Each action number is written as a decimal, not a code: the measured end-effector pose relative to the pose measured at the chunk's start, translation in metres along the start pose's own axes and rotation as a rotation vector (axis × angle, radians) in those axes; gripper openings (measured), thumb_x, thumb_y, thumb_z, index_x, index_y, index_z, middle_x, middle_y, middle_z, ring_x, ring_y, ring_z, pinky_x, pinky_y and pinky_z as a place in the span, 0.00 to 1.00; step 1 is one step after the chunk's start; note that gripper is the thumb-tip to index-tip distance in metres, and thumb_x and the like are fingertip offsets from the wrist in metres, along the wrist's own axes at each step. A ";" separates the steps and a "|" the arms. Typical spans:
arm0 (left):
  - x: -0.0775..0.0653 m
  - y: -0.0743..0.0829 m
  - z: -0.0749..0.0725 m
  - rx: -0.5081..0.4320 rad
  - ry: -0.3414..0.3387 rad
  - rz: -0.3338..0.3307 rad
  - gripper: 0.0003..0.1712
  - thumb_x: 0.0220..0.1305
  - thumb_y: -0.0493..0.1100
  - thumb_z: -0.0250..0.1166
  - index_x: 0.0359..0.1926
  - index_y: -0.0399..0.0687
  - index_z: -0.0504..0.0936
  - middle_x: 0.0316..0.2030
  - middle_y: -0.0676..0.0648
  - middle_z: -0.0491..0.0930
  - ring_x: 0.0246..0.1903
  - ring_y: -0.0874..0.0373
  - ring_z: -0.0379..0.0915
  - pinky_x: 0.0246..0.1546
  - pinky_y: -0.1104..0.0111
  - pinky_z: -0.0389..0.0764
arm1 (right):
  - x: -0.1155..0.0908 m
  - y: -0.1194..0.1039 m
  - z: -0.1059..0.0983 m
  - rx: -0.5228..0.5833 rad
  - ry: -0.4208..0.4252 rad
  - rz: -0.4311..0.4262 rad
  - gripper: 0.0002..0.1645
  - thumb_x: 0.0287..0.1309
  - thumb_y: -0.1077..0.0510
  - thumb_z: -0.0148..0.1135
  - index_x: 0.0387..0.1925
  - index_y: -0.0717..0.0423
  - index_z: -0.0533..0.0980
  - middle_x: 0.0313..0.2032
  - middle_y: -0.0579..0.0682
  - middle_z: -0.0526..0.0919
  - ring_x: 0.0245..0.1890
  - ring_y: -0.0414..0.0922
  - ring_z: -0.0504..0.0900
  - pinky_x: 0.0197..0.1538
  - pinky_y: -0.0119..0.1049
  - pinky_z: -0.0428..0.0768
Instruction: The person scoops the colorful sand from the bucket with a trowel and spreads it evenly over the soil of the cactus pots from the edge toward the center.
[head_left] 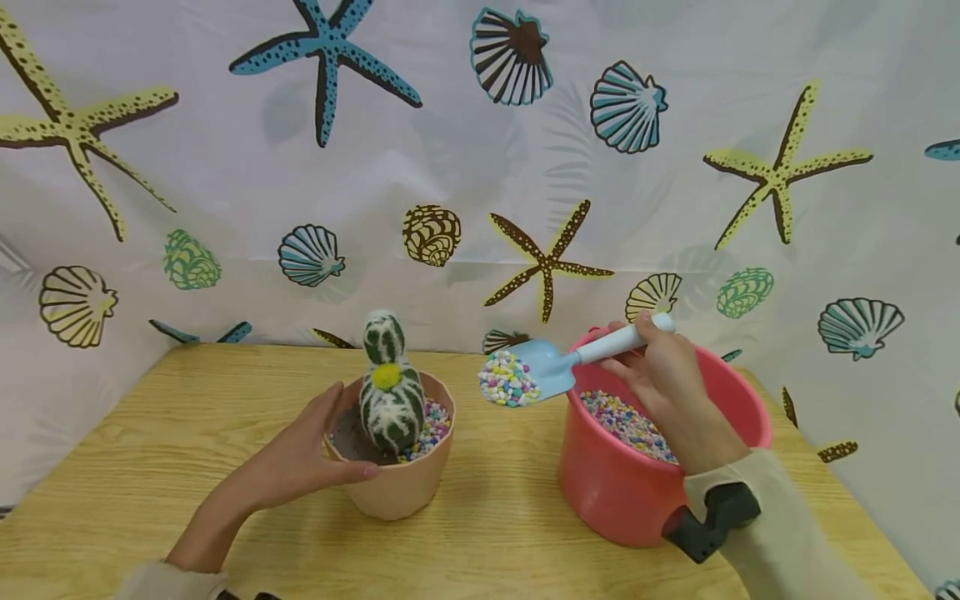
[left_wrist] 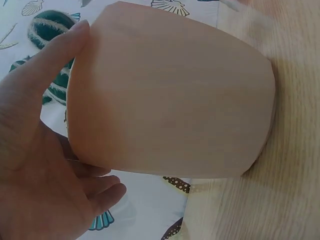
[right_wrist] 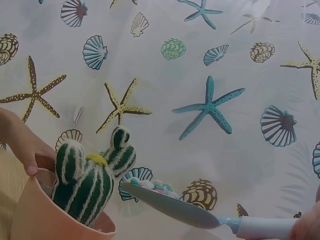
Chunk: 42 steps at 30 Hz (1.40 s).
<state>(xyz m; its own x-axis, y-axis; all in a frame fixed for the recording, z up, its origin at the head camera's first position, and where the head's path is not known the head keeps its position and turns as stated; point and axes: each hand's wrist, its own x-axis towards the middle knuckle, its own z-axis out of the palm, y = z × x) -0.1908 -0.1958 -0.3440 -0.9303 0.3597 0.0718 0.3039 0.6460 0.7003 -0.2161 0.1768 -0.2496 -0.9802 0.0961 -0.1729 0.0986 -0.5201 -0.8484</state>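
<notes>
My left hand holds the peach plant pot at its left side, the thumb along the near rim and the fingers round the back. A knitted-looking toy cactus with a yellow flower stands in this pot. Coloured pebbles cover the right part of the pot's fill, while grey shows on the left. My right hand grips the white handle of a light-blue toy shovel. Pastel pebbles are heaped on its blade, which is held in the air between pot and bucket, pointing left.
A red bucket with many more coloured pebbles stands under my right hand. Pot and bucket rest on a wooden table. Behind the table hangs a white cloth printed with starfish and shells.
</notes>
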 end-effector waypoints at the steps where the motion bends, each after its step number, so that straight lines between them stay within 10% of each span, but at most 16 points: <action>1: 0.000 0.000 0.000 -0.002 -0.001 0.000 0.65 0.52 0.58 0.71 0.74 0.38 0.37 0.71 0.26 0.39 0.69 0.27 0.38 0.58 0.30 0.53 | 0.000 0.001 0.000 -0.003 -0.001 0.003 0.28 0.72 0.50 0.39 0.68 0.52 0.48 0.54 0.54 0.66 0.61 0.53 0.69 0.63 0.50 0.69; 8: 0.000 0.002 0.011 -0.033 0.026 0.004 0.62 0.54 0.59 0.70 0.75 0.45 0.39 0.73 0.32 0.40 0.70 0.29 0.35 0.61 0.33 0.52 | -0.008 0.000 0.005 -0.012 0.004 0.020 0.26 0.73 0.50 0.37 0.67 0.49 0.48 0.52 0.52 0.66 0.57 0.50 0.70 0.63 0.46 0.70; 18: -0.010 0.028 0.032 0.121 0.044 -0.222 0.71 0.53 0.72 0.62 0.73 0.34 0.30 0.71 0.25 0.37 0.60 0.23 0.59 0.51 0.39 0.71 | -0.008 0.002 0.004 -0.002 0.012 0.027 0.32 0.73 0.49 0.35 0.72 0.51 0.43 0.63 0.56 0.61 0.63 0.52 0.66 0.64 0.47 0.68; 30: -0.005 0.004 0.009 -0.007 -0.023 0.027 0.64 0.52 0.59 0.71 0.74 0.35 0.41 0.71 0.27 0.39 0.68 0.28 0.43 0.58 0.35 0.61 | -0.008 0.007 0.012 -0.012 0.013 0.025 0.29 0.74 0.51 0.35 0.71 0.49 0.45 0.59 0.56 0.63 0.65 0.54 0.65 0.65 0.48 0.67; 42: -0.013 0.037 0.039 0.232 0.124 -0.282 0.75 0.46 0.80 0.58 0.72 0.27 0.39 0.68 0.24 0.43 0.51 0.22 0.66 0.46 0.40 0.73 | -0.007 0.005 0.016 -0.015 0.024 0.018 0.31 0.73 0.51 0.36 0.72 0.50 0.44 0.61 0.56 0.63 0.66 0.54 0.65 0.66 0.50 0.65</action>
<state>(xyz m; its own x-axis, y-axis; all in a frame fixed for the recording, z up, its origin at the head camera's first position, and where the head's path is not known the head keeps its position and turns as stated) -0.1598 -0.1503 -0.3468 -0.9975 0.0708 -0.0051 0.0575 0.8482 0.5266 -0.2115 0.1600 -0.2441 -0.9740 0.1071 -0.1995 0.1185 -0.5095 -0.8523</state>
